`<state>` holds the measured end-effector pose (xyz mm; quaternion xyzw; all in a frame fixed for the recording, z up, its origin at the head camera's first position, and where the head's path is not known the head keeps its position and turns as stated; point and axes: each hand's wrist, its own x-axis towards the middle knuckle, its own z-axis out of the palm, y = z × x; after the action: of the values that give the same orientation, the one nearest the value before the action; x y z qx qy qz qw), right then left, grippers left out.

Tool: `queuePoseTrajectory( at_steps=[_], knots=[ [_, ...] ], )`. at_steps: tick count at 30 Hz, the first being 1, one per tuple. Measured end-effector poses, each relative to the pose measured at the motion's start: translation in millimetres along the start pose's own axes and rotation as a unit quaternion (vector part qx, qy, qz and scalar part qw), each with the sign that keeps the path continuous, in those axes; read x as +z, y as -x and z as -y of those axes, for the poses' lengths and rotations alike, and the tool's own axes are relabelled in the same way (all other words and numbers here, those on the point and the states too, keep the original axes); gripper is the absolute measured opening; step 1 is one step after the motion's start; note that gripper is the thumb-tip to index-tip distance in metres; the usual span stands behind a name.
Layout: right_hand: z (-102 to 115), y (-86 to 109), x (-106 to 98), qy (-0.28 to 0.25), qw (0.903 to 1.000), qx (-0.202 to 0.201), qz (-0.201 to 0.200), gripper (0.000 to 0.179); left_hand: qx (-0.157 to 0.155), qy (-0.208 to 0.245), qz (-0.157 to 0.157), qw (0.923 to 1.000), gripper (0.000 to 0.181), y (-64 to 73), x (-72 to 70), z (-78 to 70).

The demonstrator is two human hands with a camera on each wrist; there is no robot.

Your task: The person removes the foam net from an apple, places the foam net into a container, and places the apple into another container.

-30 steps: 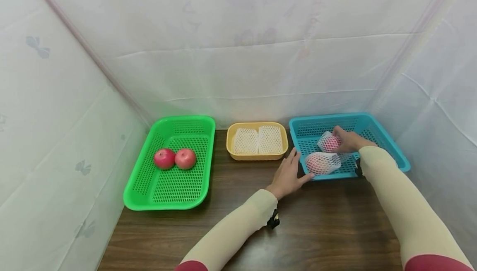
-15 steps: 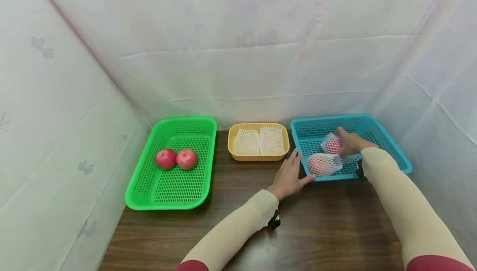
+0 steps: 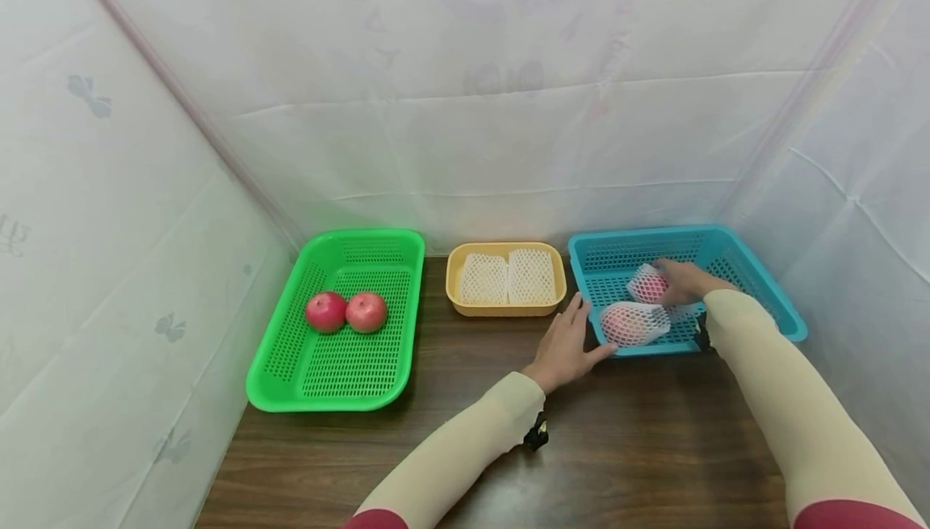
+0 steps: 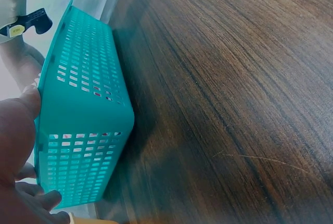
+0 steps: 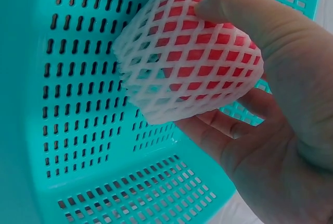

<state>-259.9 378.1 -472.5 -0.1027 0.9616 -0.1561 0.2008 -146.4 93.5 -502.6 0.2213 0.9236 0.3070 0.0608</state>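
Observation:
In the head view my right hand is inside the blue basket and grips an apple in a white foam net. The right wrist view shows the thumb on top of the netted red apple and fingers beneath it. Loose net hangs past the apple on one side. A second netted apple lies nearer the basket's front wall. My left hand has its fingers spread at the front left corner of the basket, thumb by the front rim. In the left wrist view, its fingers touch the basket wall from outside.
A small yellow tray with two stacks of flat foam nets stands left of the blue basket. Farther left is a green basket with two bare apples. White cloth walls enclose the wooden table.
The whole scene shifts very slightly in the head view. Both hands stay in about the same places, the right one still holding the netted apple.

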Motion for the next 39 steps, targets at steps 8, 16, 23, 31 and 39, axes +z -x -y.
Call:
queuePoseTrajectory(
  at_steps=[8, 16, 23, 31, 39],
  knots=[
    [0.1, -0.2, 3.6, 0.015, 0.9998, -0.01, -0.004, 0.084, -0.005, 0.001, 0.006, 1.0, 0.086, 0.1, -0.1, -0.1],
    [-2.0, -0.3, 3.7, 0.017, 0.9996, -0.021, -0.003, 0.082, -0.007, 0.002, 0.005, 1.0, 0.086, 0.6, 1.0, -0.4],
    [-3.7, -0.6, 4.3, 0.024, 0.9996, -0.012, -0.001, 0.085, -0.007, -0.002, 0.003, 1.0, 0.086, 0.5, 0.9, -0.4],
    [-4.0, 0.4, 5.4, 0.024, 0.9996, -0.012, -0.001, 0.086, -0.009, 0.001, 0.003, 1.0, 0.086, 0.7, 0.9, -0.7],
    [-2.4, 1.0, 3.8, 0.009, 0.9999, -0.012, -0.003, 0.086, -0.009, 0.004, 0.008, 0.9999, 0.086, -0.1, -1.9, -0.8]
  ],
)
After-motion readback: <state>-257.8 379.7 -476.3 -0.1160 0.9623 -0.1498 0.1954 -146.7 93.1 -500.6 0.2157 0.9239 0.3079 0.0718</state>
